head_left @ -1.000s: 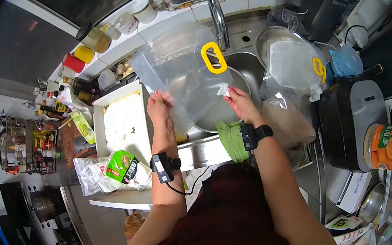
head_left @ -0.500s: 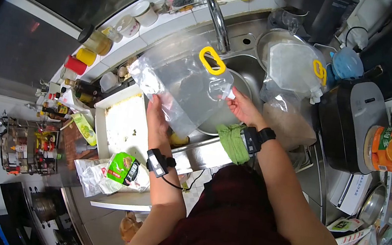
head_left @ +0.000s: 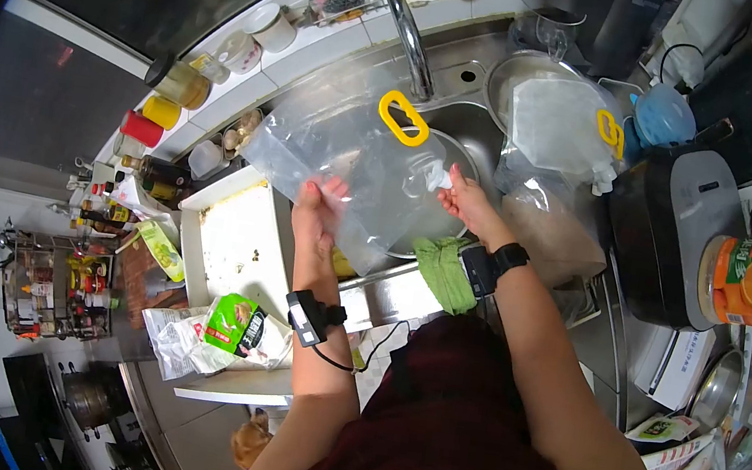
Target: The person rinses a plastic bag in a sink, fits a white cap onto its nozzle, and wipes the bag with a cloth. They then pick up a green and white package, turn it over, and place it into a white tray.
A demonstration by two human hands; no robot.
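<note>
A clear plastic spout bag [head_left: 331, 142] with a yellow handle [head_left: 384, 113] is held over the sink [head_left: 480, 127]. At its white spout [head_left: 440, 179], my right hand [head_left: 469, 200] is closed in a pinch. My left hand [head_left: 313, 217] grips the bag's near edge, with some fingers showing blurred through the plastic. Below the bag, a large round metal basin [head_left: 467, 156] sits in the sink, partly covered by it. The bag looks flat, and no contents can be made out inside.
A similar spout bag [head_left: 555, 126] lies over a metal bowl on the right. A green cloth [head_left: 445, 278] hangs at the sink's front edge beside my right wrist. To the left is a white tray [head_left: 273, 249] with food packets; the faucet [head_left: 412, 43] rises behind.
My left hand has shifted right along the bag's near edge, and its fingers now show through the plastic. The bag has tilted slightly; my right hand stays at the spout.
</note>
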